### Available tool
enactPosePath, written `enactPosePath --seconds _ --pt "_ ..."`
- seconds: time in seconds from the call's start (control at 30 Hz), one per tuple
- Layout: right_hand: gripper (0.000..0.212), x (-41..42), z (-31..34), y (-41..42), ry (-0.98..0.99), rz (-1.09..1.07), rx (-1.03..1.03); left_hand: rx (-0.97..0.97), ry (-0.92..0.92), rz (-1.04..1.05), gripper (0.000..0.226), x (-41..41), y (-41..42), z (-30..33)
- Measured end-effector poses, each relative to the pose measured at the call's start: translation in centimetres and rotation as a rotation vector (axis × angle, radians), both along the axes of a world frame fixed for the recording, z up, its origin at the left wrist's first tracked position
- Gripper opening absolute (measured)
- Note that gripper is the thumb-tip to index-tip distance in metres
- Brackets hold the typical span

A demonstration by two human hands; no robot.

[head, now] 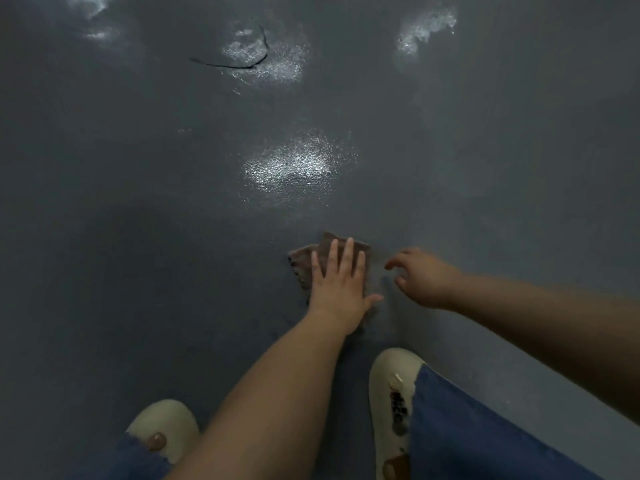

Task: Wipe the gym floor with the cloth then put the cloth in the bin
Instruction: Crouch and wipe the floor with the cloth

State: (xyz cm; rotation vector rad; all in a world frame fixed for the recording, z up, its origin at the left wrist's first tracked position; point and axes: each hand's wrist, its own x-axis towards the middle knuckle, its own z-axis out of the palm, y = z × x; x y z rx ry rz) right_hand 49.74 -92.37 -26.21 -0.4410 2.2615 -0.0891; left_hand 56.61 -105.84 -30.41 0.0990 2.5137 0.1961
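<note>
A small brown cloth (304,259) lies flat on the dark grey gym floor (173,202), just ahead of my feet. My left hand (337,289) presses down on it with straight, spread fingers and covers most of it. My right hand (424,277) hovers just to the right of the cloth with loosely curled fingers and holds nothing. It is blurred and does not touch the cloth. No bin is in view.
My two cream shoes (393,403) and blue jeans legs (467,438) are at the bottom. A dark crack (239,62) marks the floor far ahead, among shiny light reflections (294,164).
</note>
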Motion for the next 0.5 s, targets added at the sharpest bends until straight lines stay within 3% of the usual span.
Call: enactPosePath --seconds 0.23,0.5 --pt "0.039 1.7 1.4 -2.1 -0.124 0.142 0.033 -0.034 0.114 -0.149 0.076 -0.4 -4.1 -1.7" --pt "0.041 2.7 1.8 -6.0 -0.126 0.142 0.014 -0.100 0.127 0.267 0.073 -0.4 -11.9 -2.2"
